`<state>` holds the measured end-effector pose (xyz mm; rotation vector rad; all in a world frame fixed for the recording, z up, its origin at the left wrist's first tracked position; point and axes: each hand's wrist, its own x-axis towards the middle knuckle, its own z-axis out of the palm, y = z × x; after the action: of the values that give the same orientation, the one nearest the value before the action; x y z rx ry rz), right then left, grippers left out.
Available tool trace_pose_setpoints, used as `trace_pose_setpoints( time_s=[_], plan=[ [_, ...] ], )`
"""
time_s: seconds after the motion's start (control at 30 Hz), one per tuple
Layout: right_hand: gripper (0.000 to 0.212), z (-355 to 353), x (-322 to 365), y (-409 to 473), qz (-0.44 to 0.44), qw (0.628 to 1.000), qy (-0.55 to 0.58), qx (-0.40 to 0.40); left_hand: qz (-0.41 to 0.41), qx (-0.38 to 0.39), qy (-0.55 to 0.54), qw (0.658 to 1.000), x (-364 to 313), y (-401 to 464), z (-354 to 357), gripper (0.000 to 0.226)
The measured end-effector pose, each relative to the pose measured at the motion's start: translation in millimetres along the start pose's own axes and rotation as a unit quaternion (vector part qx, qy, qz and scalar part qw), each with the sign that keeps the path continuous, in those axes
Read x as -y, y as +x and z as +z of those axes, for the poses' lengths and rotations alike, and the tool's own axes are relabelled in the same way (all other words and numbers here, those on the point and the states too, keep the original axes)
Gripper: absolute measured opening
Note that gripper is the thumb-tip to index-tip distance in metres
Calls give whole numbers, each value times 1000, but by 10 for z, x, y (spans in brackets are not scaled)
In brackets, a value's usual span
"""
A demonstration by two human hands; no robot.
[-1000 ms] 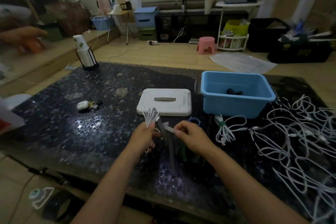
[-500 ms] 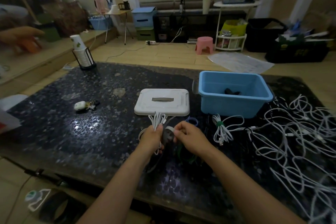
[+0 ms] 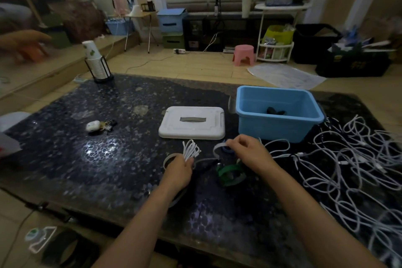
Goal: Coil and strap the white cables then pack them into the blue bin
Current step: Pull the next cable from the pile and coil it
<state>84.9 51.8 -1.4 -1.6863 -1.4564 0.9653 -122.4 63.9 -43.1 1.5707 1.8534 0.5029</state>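
Observation:
My left hand grips a coiled white cable, whose loops stick up above my fist. A grey strap runs from the coil toward my right hand, which pinches its free end just in front of the white lid. The blue bin stands behind my right hand with a dark item inside. A large tangle of loose white cables covers the table's right side. Green straps lie on the table under my right wrist.
A white lid with a grey handle lies left of the bin. A white earbud case with keys sits at the left. A paper cup holder stands at the table's far left corner. The dark table's near edge is below my forearms.
My hands have drawn apart: the right hand pulled the strap end to the right and away from the coil. The left hand lowered the coil slightly toward the table.

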Motion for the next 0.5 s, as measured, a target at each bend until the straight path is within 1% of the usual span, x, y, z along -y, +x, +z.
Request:
trace_pose_setpoints(
  time_s=[0.07,0.17,0.27,0.37,0.43,0.5],
  plan=[
    [35,-76,-23,-11,-16,1000,13,-11,6,-10,8,1000,7,31,3,29],
    [36,-194,-5,-36,-23,997,68,-15,9,0,0,1000,45,64,13,31],
    [34,-259,-5,-60,-20,994,110,13,16,7,-2,1000,20,48,2,30],
    [31,-223,-12,-81,9,988,147,42,28,-36,-2,999,-38,56,-61,33],
    [31,-180,2,-100,21,986,156,52,41,-61,-32,997,-115,34,-115,30],
    [31,-135,17,-120,31,983,172,57,54,-62,-102,991,-192,3,-127,27]
  ],
)
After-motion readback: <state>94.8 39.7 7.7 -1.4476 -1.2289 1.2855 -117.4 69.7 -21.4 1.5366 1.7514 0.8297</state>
